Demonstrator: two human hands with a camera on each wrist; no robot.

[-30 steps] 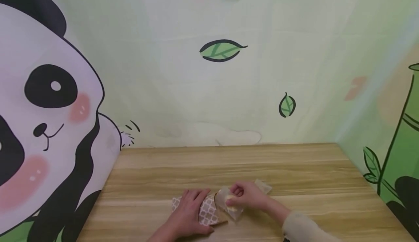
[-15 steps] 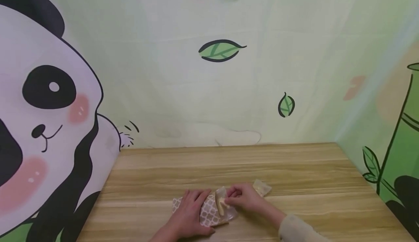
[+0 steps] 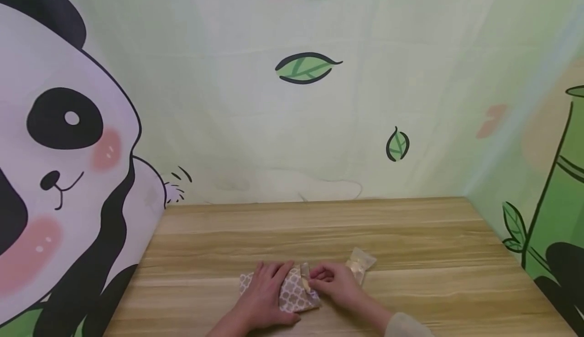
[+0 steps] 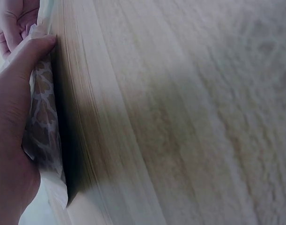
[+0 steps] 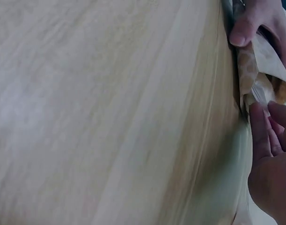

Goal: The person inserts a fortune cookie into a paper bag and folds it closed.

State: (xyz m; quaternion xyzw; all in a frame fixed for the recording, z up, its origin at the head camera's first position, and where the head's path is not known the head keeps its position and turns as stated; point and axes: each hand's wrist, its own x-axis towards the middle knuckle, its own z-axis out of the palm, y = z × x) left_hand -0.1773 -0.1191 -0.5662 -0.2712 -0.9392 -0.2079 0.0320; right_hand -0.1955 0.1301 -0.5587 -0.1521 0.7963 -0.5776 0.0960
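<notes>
A tan paper bag with a white lattice print lies on the table, its mouth facing right. My left hand grips it across the top, fingers spread toward the far edge and thumb at the near edge. At the mouth, my right hand pinches the end of a small clear plastic packet, most of which is hidden inside the bag. The left wrist view shows the bag's printed side under my left palm. Just behind my right hand lies a second clear packet with pale yellowish contents.
The wood-grain table runs back to a pale green cloth backdrop printed with leaves. A large panda print covers the left side, and green bamboo is printed on the right.
My right hand has moved left and slightly down, pushing the clear packet into the bag's mouth, so less of it shows. My left hand stays on the bag. The second packet is more exposed.
</notes>
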